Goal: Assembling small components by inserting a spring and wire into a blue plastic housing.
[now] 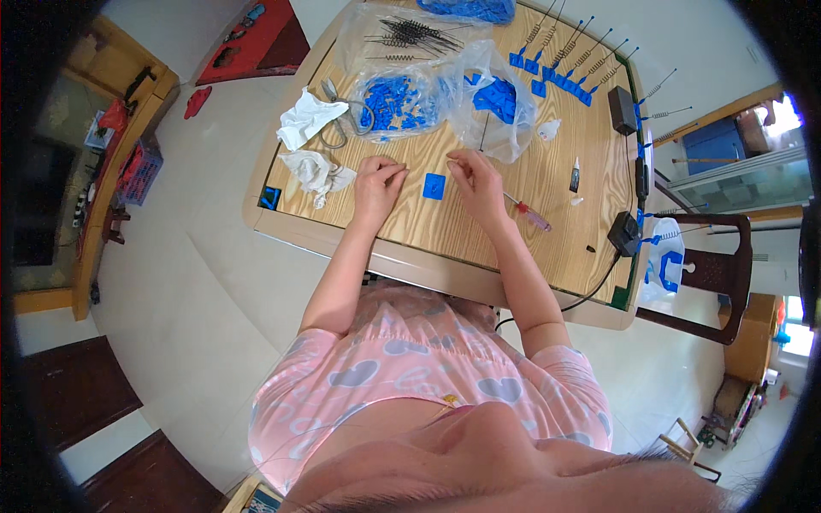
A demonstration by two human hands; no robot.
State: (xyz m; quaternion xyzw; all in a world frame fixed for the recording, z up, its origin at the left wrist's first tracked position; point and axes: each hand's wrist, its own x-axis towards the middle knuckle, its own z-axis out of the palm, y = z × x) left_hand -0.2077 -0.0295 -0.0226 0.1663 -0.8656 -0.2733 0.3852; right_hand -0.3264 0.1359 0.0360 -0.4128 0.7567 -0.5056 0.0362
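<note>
A small blue square piece (434, 186) lies on the wooden table between my two hands, with a small raised part at its middle. To its left is my left hand (377, 190), thumb and fingertips drawn together; anything between them is too small to make out. My right hand (478, 185) is just right of the piece, its fingers also pinched. A thin dark rod (485, 132) reaches up from behind the right hand; whether the fingers grip it cannot be told. Neither hand touches the blue piece.
Bags of blue parts (398, 101) and black springs (410, 36) lie farther back. Scissors (332, 128) and crumpled tissue (312, 118) are at left. A screwdriver (534, 216), a small tube (575, 175) and a black adapter (624, 232) sit at right. Blue pieces with springs (564, 84) line the far edge.
</note>
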